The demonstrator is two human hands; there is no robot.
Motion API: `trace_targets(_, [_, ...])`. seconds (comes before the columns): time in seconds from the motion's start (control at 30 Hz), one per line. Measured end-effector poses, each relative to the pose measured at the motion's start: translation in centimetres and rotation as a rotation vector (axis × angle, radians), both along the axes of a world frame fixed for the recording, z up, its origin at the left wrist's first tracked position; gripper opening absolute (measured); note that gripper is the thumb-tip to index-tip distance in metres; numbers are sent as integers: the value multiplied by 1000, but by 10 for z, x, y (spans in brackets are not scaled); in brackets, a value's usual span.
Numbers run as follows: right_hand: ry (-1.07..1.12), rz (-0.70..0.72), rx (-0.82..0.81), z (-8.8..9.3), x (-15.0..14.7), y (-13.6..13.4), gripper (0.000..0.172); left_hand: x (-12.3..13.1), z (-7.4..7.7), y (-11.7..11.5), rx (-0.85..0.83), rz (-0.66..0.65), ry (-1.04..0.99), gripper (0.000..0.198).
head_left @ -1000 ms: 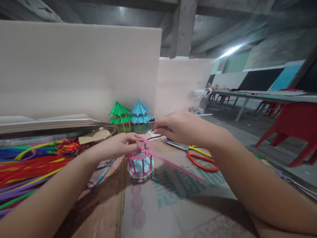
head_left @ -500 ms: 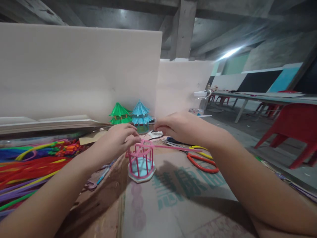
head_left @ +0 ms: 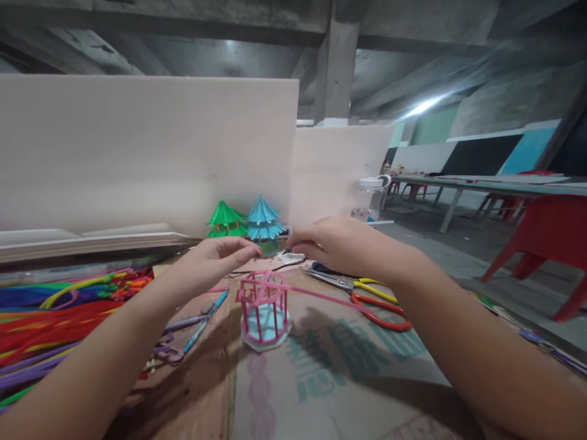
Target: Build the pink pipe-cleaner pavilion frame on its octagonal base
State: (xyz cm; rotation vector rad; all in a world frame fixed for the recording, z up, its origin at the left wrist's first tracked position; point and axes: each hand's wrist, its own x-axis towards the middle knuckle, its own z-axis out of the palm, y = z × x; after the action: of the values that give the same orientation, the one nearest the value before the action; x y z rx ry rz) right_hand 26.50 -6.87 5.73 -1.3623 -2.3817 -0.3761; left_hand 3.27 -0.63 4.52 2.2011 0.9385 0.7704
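A pink cage-like frame (head_left: 263, 305) of thin posts stands on a pale blue base on the cardboard. One long pink strip (head_left: 321, 296) runs from its top to the right. My left hand (head_left: 217, 260) hovers above and left of the frame, its fingers pressed together; whether something small is in them cannot be made out. To the right and farther back, my right hand (head_left: 321, 238) is raised with bent fingers, their tips partly hidden. Beneath it lie red-handled scissors (head_left: 383, 313) and yellow-handled pliers (head_left: 373, 288).
Green (head_left: 225, 220) and blue (head_left: 263, 223) small pagodas stand behind the hands. Coloured pipe cleaners (head_left: 59, 318) fill the left side. A clear jar (head_left: 368, 198) stands back right. White boards (head_left: 151, 153) rise behind; a red chair (head_left: 539, 238) is at the right.
My left hand has come away from the top of the pink frame and moved slightly left. The view has tilted up a little. My right hand stays nearly in place.
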Motion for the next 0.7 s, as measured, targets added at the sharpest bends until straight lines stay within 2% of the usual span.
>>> trace_targets(0.23, [-10,0,6,-2,1,2,21,1,4,-3,58,70,-86,31])
trace_targets(0.57, [-9,13,-9,-4,4,4,22,6,5,-8,-54,90,-82,17])
trace_targets(0.7, [-11,15,-7,-4,4,5,21,5,5,-7,-34,90,-76,15])
